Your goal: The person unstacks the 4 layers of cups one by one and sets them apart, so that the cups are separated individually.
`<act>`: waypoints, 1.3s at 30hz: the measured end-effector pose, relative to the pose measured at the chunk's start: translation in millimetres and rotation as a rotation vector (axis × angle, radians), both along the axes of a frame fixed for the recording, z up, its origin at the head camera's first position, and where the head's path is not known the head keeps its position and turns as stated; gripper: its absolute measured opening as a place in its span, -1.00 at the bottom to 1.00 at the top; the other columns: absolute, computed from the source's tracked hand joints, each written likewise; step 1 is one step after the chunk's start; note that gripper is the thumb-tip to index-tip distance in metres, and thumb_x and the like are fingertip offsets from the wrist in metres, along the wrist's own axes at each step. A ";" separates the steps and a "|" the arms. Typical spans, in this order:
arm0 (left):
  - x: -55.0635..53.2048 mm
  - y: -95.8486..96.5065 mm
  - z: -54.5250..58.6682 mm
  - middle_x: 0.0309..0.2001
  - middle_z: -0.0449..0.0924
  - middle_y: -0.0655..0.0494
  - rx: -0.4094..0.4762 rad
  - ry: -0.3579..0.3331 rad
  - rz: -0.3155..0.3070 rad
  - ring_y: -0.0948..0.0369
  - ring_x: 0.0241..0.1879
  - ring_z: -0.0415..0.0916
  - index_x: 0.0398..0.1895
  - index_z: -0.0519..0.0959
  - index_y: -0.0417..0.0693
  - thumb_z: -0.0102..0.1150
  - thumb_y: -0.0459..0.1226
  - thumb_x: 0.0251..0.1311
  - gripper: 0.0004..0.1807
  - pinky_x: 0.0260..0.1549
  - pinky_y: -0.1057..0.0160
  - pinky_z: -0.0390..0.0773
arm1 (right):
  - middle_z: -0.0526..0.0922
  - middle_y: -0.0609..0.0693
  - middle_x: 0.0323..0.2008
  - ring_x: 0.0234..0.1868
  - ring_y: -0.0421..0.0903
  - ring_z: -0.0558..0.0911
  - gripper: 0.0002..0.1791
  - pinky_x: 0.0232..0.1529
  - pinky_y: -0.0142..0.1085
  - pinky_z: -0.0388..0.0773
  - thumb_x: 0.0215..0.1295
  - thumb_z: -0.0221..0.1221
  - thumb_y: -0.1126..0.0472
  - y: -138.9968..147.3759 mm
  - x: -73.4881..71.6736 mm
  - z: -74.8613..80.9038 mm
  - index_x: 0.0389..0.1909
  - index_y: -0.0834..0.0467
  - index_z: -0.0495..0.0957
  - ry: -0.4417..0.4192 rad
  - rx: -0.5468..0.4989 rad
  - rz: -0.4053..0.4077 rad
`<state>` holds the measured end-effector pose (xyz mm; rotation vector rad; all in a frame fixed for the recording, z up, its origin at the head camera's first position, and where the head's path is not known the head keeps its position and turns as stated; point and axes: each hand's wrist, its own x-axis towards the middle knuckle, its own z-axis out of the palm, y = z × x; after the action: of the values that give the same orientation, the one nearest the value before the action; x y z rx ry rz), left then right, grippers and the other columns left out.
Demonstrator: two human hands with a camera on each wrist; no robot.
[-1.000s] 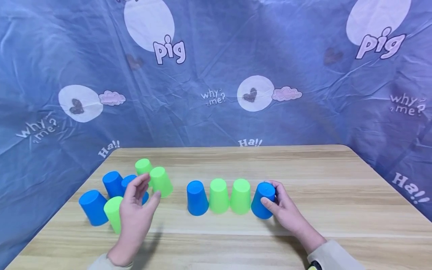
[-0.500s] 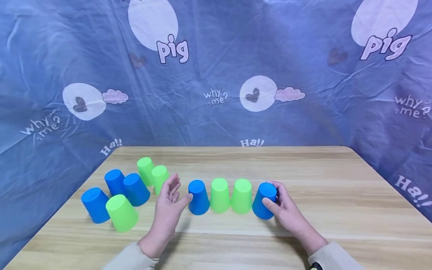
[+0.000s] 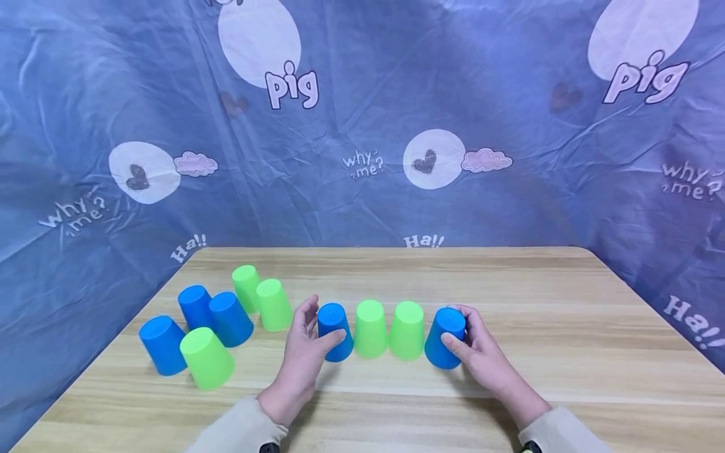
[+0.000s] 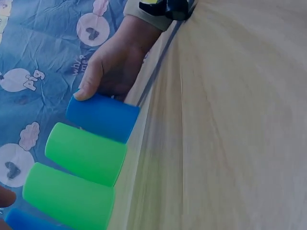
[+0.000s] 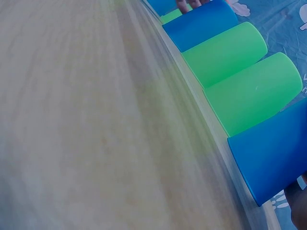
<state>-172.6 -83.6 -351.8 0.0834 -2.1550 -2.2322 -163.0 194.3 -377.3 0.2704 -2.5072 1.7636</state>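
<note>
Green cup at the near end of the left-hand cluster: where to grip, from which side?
I'd pinch the green cup by its side wall, about mid-height, coming from the right. It stands mouth-down and tapers upward, so its rim is against the table. Blue cups crowd its left and back; the right side faces bare tabletop.

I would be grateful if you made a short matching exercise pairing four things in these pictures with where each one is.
Things
1. Patterned cloth
2. Left hand
3. Row's green cups
4. Right hand

Places
A. Holding the row's right-end blue cup
B. Behind the table
C. Thumb in front of the row's left-end blue cup in the head view
D. Between the row's two blue cups

Pairs: 1-B, 2-C, 3-D, 4-A
</note>
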 end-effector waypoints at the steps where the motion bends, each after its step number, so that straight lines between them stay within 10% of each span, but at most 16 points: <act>1: -0.2 0.4 -1.4 0.38 0.03 -0.18 0.005 -0.013 -0.003 -0.12 0.38 -0.09 0.36 0.06 -0.14 0.19 -0.48 -0.02 -0.17 0.31 -0.17 -0.06 | 0.22 0.28 0.24 0.31 0.32 0.16 -0.44 0.20 0.28 0.13 0.36 0.02 0.16 -0.1 0.1 -0.4 0.25 0.25 0.03 0.000 0.002 -0.002; 39: -7.2 3.2 -5.6 0.24 0.28 -0.13 -0.086 -0.069 0.031 -0.14 0.26 0.16 0.23 0.29 0.01 0.23 -0.42 0.05 -0.37 0.20 -0.27 0.12 | 0.23 0.30 0.23 0.31 0.33 0.17 -0.46 0.20 0.28 0.12 0.36 0.02 0.18 -1.6 1.1 0.6 0.24 0.26 0.04 0.009 0.005 -0.005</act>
<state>-179.8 -80.4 -357.4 0.1920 -2.2647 -2.1478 -161.8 192.7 -376.7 0.2717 -2.5041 1.7508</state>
